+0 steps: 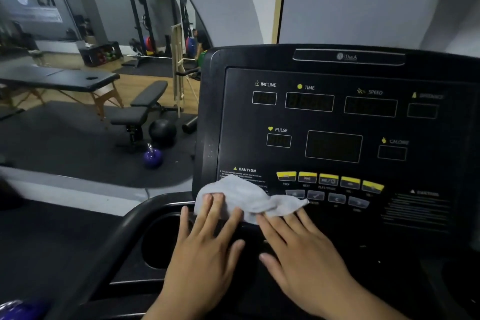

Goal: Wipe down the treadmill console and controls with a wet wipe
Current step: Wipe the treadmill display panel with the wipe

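The black treadmill console fills the right half of the head view, its displays dark. A row of yellow buttons and grey buttons runs along its lower part. A crumpled white wet wipe lies on the console's lower left, over the caution label. My left hand presses flat on the wipe's left part with straight fingers. My right hand lies flat beside it, fingertips touching the wipe's right lower edge.
A round cup holder sits left of my hands, bounded by the curved handrail. Beyond the treadmill are a weight bench, a black ball, a purple kettlebell, a massage table and a squat rack.
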Action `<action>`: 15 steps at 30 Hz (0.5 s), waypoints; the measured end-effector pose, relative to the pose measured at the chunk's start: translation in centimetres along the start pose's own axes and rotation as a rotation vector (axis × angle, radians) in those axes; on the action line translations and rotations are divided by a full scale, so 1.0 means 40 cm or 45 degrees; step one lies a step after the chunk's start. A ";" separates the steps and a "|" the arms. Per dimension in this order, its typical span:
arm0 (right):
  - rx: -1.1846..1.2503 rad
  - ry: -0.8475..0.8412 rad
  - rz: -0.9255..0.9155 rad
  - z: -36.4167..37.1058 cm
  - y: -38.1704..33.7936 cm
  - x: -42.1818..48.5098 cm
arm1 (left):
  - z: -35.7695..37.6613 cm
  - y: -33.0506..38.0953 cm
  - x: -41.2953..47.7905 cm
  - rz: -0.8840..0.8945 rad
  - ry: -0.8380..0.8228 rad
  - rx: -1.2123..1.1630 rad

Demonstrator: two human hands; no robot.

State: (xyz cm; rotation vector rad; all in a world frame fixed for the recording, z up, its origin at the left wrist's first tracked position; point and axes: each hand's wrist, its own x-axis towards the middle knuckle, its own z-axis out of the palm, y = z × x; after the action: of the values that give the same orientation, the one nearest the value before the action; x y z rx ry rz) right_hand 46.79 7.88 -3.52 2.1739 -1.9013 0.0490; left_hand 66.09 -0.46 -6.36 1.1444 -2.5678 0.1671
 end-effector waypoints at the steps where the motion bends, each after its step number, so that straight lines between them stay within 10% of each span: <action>1: 0.002 0.025 0.016 -0.012 0.012 0.010 | -0.011 0.007 0.022 -0.012 0.017 -0.027; 10: -0.053 0.325 0.332 -0.219 0.216 0.202 | -0.199 0.068 0.387 0.022 0.205 0.007; 15: 0.022 0.222 0.314 -0.093 0.145 0.038 | -0.099 0.112 0.232 0.119 0.123 -0.057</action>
State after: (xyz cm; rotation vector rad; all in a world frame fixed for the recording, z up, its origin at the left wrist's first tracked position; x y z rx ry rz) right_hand 41.87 6.51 1.34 1.8651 -2.0600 0.2909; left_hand 57.93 -3.03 0.63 0.9768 -2.5275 0.1810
